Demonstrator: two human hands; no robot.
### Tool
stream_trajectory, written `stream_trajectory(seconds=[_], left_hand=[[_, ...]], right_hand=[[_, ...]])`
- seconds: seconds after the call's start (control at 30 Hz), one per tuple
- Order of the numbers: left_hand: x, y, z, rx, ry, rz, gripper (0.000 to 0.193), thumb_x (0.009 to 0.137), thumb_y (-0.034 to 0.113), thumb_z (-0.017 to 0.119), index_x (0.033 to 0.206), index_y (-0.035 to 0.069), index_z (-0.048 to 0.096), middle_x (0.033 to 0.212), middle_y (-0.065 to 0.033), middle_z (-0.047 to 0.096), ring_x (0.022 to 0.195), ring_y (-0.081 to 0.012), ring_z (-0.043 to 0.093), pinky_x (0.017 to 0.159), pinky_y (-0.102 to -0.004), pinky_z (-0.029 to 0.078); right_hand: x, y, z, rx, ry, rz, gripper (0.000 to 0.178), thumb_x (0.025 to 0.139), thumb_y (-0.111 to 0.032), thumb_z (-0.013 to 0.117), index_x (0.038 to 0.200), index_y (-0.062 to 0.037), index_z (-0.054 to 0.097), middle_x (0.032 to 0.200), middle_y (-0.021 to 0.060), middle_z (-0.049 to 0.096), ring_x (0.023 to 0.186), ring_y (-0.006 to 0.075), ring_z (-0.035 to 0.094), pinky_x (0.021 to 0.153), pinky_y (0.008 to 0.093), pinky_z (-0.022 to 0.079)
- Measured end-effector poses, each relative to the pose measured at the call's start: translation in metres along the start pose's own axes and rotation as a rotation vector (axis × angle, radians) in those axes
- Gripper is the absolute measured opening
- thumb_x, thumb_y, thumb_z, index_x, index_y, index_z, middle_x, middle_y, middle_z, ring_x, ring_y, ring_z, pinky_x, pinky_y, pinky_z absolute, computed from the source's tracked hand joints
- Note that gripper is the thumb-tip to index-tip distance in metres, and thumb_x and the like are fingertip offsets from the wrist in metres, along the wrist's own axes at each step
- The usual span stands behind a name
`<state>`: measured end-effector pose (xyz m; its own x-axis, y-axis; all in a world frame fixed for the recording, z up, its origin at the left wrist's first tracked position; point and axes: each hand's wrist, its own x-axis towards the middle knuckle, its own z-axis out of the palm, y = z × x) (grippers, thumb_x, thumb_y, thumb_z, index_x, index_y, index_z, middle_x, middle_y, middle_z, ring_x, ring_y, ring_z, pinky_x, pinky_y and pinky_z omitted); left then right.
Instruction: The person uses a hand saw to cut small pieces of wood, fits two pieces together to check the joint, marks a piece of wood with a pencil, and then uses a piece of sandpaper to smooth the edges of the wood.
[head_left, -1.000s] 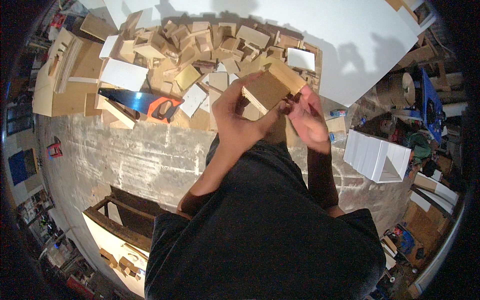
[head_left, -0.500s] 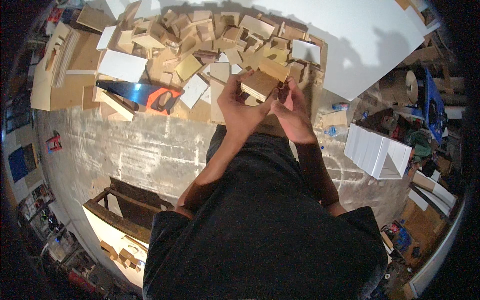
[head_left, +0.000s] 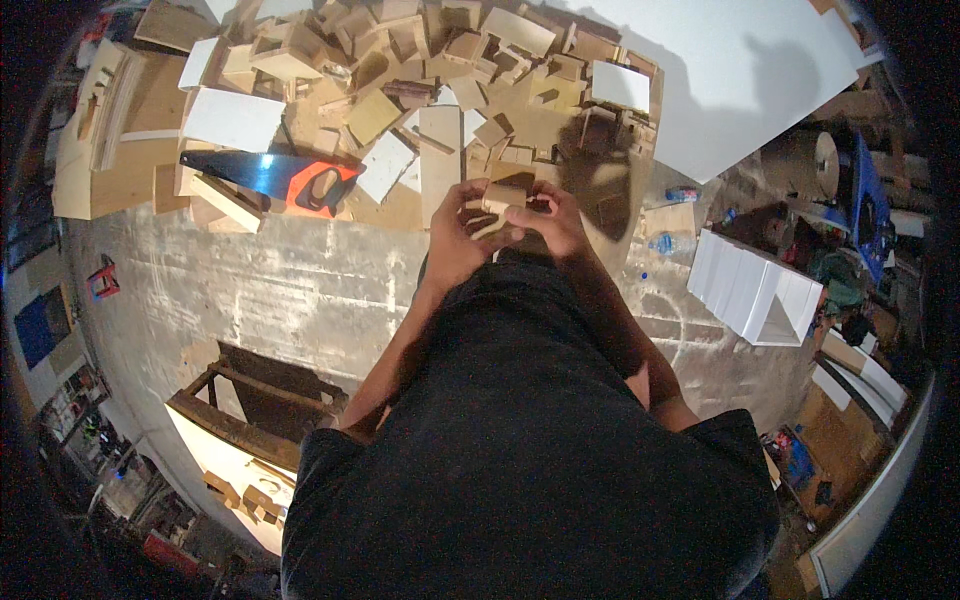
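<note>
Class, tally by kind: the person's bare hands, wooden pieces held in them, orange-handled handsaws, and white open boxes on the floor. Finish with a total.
Bare hands, left hand and right hand: 2
Held wooden piece: 1
Handsaw: 1
White open box: 1
Total: 5

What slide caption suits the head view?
Left hand and right hand hold a small wooden block before a heap of wooden pieces and an orange-handled saw.

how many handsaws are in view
1: the handsaw with an orange and black handle, lying on wooden pieces to the left of the left hand. Others may be hidden in the dim clutter around the edges.
</note>
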<state>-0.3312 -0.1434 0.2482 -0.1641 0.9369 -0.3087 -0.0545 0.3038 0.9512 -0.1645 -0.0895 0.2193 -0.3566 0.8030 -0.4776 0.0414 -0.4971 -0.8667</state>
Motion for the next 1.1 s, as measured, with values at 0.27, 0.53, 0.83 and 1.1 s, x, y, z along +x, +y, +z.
stream_trajectory(seconds=[0.27,0.53,0.83,1.1], left_hand=[[0.002,-0.053,-0.041,-0.26,-0.145,-0.345,0.049,0.085,0.016,0.072,0.125,-0.005,0.053,0.11,-0.0134,0.065,0.096,-0.0184,0.062,0.083,-0.0299,0.049],[0.023,-0.083,-0.084,-0.074,-0.197,-0.438,0.044,0.081,0.019,0.073,0.112,-0.009,0.061,0.102,-0.0156,0.068,0.092,-0.0178,0.063,0.081,-0.0301,0.049],[0.063,-0.071,-0.109,-0.211,-0.343,-0.264,0.07,0.081,0.015,0.076,0.14,0.002,0.042,0.108,-0.0184,0.065,0.096,-0.0208,0.065,0.08,-0.0321,0.054],[0.076,-0.021,-0.125,-0.106,-0.367,-0.064,0.053,0.085,0.007,0.071,0.134,0.002,0.052,0.115,-0.0147,0.065,0.098,-0.0171,0.064,0.086,-0.0312,0.055]], right_hand=[[0.014,0.03,0.013,-0.03,-0.227,0.329,0.047,0.078,-0.018,0.075,0.118,-0.0007,0.059,0.102,0.0068,0.066,0.089,0.0126,0.061,0.076,0.0271,0.048],[0.035,0.102,0.035,-0.017,-0.156,0.431,0.048,0.077,-0.024,0.079,0.116,-0.0022,0.061,0.093,0.0037,0.064,0.081,0.0098,0.058,0.071,0.0245,0.045],[0.042,0.049,0.07,-0.06,-0.026,0.271,0.051,0.078,-0.026,0.08,0.116,0.0002,0.058,0.097,0.0066,0.065,0.088,0.0129,0.06,0.079,0.0285,0.049],[0.051,0.026,0.056,0.046,-0.181,0.139,0.053,0.088,-0.019,0.071,0.132,-0.0005,0.049,0.112,0.0078,0.063,0.099,0.0155,0.061,0.087,0.0308,0.051]])
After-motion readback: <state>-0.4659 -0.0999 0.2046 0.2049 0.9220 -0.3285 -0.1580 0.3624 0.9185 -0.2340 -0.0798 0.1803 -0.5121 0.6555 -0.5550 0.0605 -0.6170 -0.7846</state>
